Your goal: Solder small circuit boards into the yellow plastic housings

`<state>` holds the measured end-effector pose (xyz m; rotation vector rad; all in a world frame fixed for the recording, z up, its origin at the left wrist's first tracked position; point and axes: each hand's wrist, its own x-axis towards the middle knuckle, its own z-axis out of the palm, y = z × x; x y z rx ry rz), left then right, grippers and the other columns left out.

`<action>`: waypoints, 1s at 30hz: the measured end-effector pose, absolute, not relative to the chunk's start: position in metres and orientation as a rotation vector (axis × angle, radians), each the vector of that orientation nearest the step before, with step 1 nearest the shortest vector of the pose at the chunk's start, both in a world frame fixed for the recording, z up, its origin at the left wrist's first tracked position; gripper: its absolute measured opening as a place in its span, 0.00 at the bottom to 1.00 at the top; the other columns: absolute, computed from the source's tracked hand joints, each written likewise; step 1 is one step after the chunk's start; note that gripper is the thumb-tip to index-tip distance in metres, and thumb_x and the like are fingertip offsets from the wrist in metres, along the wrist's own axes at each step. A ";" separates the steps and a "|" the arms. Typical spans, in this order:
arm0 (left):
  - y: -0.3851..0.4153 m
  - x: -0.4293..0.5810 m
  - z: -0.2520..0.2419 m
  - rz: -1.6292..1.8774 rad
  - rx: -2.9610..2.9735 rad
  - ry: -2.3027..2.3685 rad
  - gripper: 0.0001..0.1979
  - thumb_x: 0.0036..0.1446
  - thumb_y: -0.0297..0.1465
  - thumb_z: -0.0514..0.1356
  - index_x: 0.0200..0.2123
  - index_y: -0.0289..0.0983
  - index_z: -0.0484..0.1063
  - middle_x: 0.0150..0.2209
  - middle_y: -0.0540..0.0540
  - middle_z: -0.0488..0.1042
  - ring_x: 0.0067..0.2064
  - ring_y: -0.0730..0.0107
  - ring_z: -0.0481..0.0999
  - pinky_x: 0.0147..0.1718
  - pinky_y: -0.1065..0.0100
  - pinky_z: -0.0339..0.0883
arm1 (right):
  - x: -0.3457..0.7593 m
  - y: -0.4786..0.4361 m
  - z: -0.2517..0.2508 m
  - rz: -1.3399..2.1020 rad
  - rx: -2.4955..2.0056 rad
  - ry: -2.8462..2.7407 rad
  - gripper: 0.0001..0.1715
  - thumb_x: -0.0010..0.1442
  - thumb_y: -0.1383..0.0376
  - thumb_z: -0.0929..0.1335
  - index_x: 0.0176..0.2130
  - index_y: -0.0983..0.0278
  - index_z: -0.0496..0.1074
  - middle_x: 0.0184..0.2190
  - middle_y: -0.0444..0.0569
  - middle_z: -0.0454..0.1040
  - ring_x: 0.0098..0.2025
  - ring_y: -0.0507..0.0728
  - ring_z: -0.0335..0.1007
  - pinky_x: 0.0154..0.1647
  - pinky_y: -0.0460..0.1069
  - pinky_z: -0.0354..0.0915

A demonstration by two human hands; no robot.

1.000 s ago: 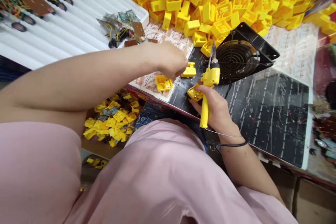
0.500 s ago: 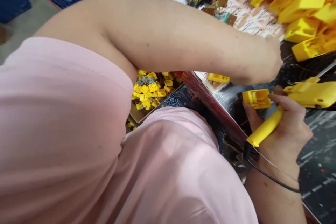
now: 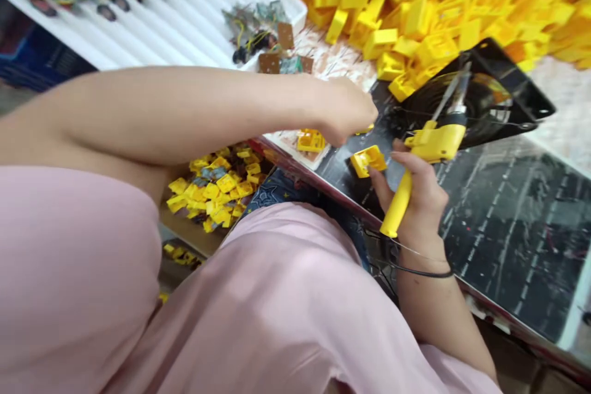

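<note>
The right hand (image 3: 418,197) is closed around a yellow soldering iron (image 3: 401,200), one fingertip against a yellow plastic case (image 3: 368,160) over the black mat (image 3: 503,240). The left hand (image 3: 346,112) curls down nearby — whether it holds anything, I cannot tell.

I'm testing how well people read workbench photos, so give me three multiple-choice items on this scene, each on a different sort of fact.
1. Where do the wired circuit boards lie?
A) On the white ribbed tray
B) On the black mat
C) In the cardboard box

2. What colour is the handle of the soldering iron?
A) Black
B) Yellow
C) Pink

3. What state is the right hand in?
A) Lying open on the mat
B) Hidden behind the other arm
C) Gripping the iron

Answers:
1. A, the boards sit on the tray's ribs.
2. B, the handle shows bright yellow.
3. C, its fingers wrap the handle.
</note>
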<state>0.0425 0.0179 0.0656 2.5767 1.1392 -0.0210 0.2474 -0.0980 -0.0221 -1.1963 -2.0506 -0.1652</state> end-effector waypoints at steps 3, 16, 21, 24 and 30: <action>0.031 0.034 0.075 -0.012 2.521 1.034 0.07 0.51 0.23 0.64 0.27 0.36 0.82 0.25 0.51 0.78 0.38 0.57 0.85 0.44 0.57 0.79 | 0.239 -0.098 -0.019 -0.130 -1.183 -1.999 0.24 0.65 0.59 0.76 0.56 0.57 0.69 0.53 0.53 0.83 0.51 0.61 0.84 0.51 0.54 0.79; 0.006 0.027 0.032 0.446 2.417 1.081 0.19 0.64 0.36 0.60 0.55 0.36 0.77 0.56 0.40 0.79 0.57 0.55 0.78 0.59 0.55 0.72 | 0.254 -0.105 -0.010 -0.200 -1.218 -1.805 0.20 0.64 0.69 0.75 0.53 0.53 0.74 0.41 0.40 0.85 0.38 0.54 0.84 0.45 0.47 0.78; 0.027 0.028 0.022 -0.001 2.582 1.355 0.30 0.60 0.37 0.65 0.63 0.33 0.70 0.61 0.31 0.73 0.60 0.43 0.77 0.56 0.52 0.73 | 0.337 -0.139 -0.013 -0.484 -1.505 -1.670 0.19 0.61 0.64 0.77 0.52 0.51 0.78 0.38 0.41 0.85 0.33 0.59 0.84 0.40 0.52 0.79; 0.039 0.025 0.031 0.074 2.520 1.301 0.23 0.59 0.36 0.62 0.56 0.37 0.76 0.45 0.44 0.81 0.49 0.55 0.81 0.50 0.60 0.73 | 0.369 -0.160 -0.013 -0.477 -1.699 -1.630 0.27 0.63 0.62 0.77 0.59 0.47 0.76 0.45 0.45 0.85 0.41 0.66 0.85 0.44 0.59 0.80; 0.054 0.030 0.045 -0.136 2.355 1.108 0.19 0.63 0.37 0.52 0.44 0.40 0.82 0.38 0.50 0.81 0.40 0.65 0.81 0.45 0.64 0.73 | 0.340 -0.159 -0.015 -0.428 -1.508 -1.688 0.37 0.58 0.61 0.80 0.63 0.53 0.71 0.53 0.50 0.83 0.51 0.69 0.84 0.50 0.64 0.80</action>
